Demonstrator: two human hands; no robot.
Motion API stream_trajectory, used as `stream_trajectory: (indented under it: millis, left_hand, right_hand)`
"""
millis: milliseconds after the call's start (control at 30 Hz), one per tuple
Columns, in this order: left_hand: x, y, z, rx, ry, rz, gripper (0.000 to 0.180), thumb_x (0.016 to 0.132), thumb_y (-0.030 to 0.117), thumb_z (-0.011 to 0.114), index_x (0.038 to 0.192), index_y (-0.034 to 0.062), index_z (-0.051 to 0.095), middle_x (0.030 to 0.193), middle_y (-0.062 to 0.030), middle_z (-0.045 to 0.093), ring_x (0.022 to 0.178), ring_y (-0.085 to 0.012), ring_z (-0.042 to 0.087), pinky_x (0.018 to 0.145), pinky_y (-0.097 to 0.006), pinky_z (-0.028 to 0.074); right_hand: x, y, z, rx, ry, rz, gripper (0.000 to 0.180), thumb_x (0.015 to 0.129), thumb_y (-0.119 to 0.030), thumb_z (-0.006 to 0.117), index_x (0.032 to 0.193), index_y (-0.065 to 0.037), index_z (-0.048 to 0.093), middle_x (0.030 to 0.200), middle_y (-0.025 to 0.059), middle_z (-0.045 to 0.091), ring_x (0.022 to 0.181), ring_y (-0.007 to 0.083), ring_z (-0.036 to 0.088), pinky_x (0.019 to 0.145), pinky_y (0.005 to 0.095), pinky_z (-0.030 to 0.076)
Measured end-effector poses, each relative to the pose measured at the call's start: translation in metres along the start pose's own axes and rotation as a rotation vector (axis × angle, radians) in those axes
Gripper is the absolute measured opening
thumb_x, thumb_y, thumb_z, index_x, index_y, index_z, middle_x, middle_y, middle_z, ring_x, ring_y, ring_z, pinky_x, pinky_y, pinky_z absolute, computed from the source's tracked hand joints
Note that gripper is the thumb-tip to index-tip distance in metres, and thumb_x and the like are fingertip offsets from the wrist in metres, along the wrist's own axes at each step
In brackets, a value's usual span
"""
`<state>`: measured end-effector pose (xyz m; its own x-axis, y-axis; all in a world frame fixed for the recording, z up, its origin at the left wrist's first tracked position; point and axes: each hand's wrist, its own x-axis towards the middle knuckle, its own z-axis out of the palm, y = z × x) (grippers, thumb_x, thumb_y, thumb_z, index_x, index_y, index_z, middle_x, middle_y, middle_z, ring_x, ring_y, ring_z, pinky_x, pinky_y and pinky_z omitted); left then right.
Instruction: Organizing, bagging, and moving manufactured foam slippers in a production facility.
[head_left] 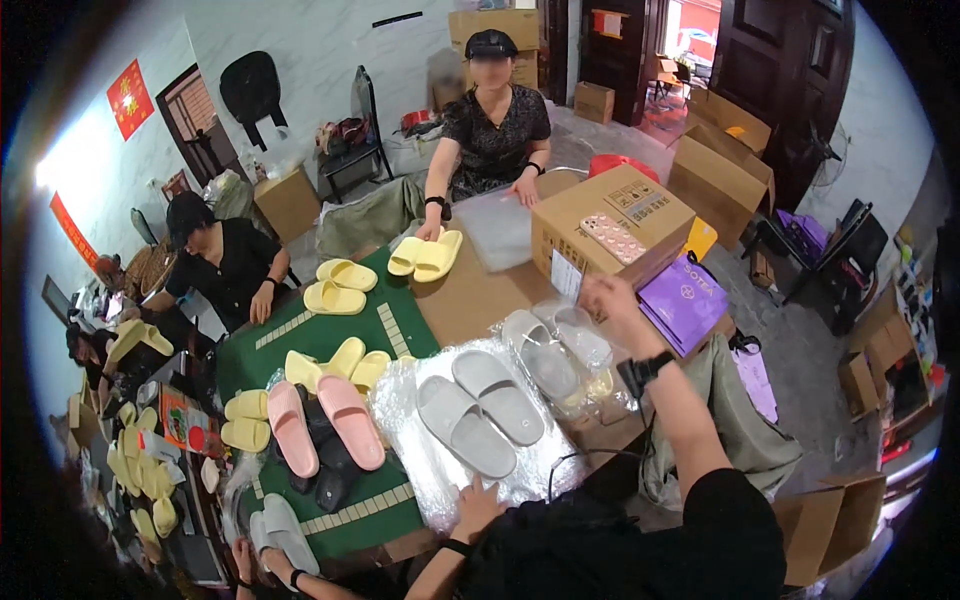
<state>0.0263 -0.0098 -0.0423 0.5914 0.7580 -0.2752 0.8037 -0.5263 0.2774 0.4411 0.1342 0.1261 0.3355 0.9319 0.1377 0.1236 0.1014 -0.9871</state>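
Note:
My left hand (479, 511) lies with its fingers apart at the near edge of a stack of clear plastic bags (407, 420). On that stack rests a pair of grey slide slippers (468, 425), side by side. My right hand (609, 302) is raised past them, beside the cardboard box (625, 222), with its fingers curled in; whatever they may hold is hidden. Below and left of it lies another pair of grey slippers (541, 356) inside clear plastic. Pink slippers (352, 422) and black slippers (337, 478) lie left of the stack.
Yellow slippers (340, 287) lie on the green table mat (240, 353) among rows of tiles. Across the table a person's hand touches yellow slippers (437, 256). Another person's hands touch grey slippers (288, 535) at lower left. Purple bags (684, 304) lean beside the box, with a phone (612, 238) on top.

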Motion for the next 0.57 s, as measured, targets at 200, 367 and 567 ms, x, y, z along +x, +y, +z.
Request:
stream_trajectory:
  millis: [200, 367, 567]
  left_hand:
    - [0.005, -0.001, 0.006, -0.127, -0.002, -0.004, 0.054, 0.068, 0.037, 0.067, 0.114, 0.0124, 0.053, 0.127, -0.0243, 0.034, 0.104, -0.0408, 0.041, 0.088, -0.05, 0.036]
    - [0.006, 0.004, 0.005, -0.157, 0.036, -0.084, 0.051, 0.07, 0.031, 0.066, 0.115, 0.0134, 0.052, 0.125, -0.0248, 0.035, 0.106, -0.0439, 0.039, 0.09, -0.052, 0.033]
    - [0.017, 0.017, -0.002, -0.259, 0.002, -0.196, 0.054, 0.069, 0.028, 0.066, 0.118, 0.014, 0.049, 0.127, -0.0237, 0.031, 0.112, -0.0461, 0.032, 0.091, -0.059, 0.029]
  right_hand:
    - [0.095, 0.019, -0.05, -1.014, 0.534, -0.183, 0.045, 0.075, -0.029, 0.065, 0.114, -0.01, 0.055, 0.123, 0.0178, 0.047, 0.108, 0.0298, 0.05, 0.088, 0.0454, 0.04]
    - [0.125, 0.04, -0.044, -1.327, 0.399, 0.099, 0.054, 0.076, -0.047, 0.057, 0.125, -0.024, 0.047, 0.129, 0.0216, 0.04, 0.119, 0.0392, 0.037, 0.099, 0.0552, 0.022]
    - [0.133, 0.038, -0.052, -1.298, 0.446, 0.079, 0.049, 0.079, -0.044, 0.053, 0.124, -0.025, 0.048, 0.126, 0.0242, 0.041, 0.115, 0.0413, 0.037, 0.096, 0.0552, 0.025]
